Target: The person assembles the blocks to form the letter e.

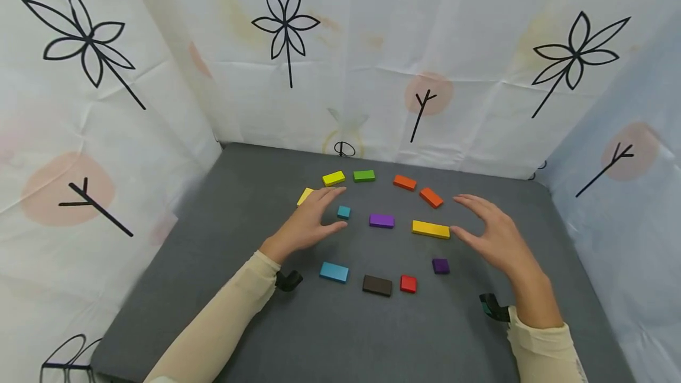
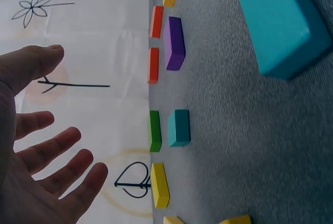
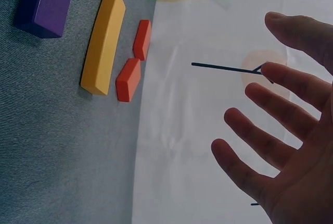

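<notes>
Lying flat on the grey mat (image 1: pixel 532 205), the long yellow block (image 1: pixel 430 229) sits just off the right hand's (image 1: pixel 492 235) thumb, and the small teal block (image 1: pixel 343 212) just beside the left hand (image 1: pixel 308 226). Both hands hover with fingers spread and relaxed, holding nothing. This looks like a reach before any pickup; closing on either block calls for lowering the fingers round its sides. Purple (image 1: pixel 381 221), orange (image 1: pixel 431 197) and green (image 1: pixel 364 175) blocks ring them.
</notes>
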A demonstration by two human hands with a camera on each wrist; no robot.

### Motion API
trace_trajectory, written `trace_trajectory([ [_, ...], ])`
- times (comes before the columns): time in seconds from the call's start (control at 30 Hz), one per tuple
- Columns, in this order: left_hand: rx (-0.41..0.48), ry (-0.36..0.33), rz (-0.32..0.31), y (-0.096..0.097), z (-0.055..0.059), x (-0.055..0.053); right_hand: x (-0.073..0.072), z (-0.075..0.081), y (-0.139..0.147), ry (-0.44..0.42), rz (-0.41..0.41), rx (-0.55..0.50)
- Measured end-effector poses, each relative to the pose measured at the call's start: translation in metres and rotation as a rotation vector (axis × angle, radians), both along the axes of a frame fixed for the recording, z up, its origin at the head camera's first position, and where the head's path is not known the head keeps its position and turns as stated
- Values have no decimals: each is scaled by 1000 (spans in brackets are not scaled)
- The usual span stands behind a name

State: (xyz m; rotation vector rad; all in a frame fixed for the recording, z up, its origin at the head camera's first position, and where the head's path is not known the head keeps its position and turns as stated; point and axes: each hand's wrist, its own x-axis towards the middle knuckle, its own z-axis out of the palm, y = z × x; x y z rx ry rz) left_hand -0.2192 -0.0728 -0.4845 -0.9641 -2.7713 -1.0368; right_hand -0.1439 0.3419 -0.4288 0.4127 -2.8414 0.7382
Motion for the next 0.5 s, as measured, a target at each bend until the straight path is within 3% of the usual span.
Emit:
trace_trajectory([
  [0.5, -67, -30, -48, 19, -2, -11, -5, -6, -1, -74, 4, -10],
])
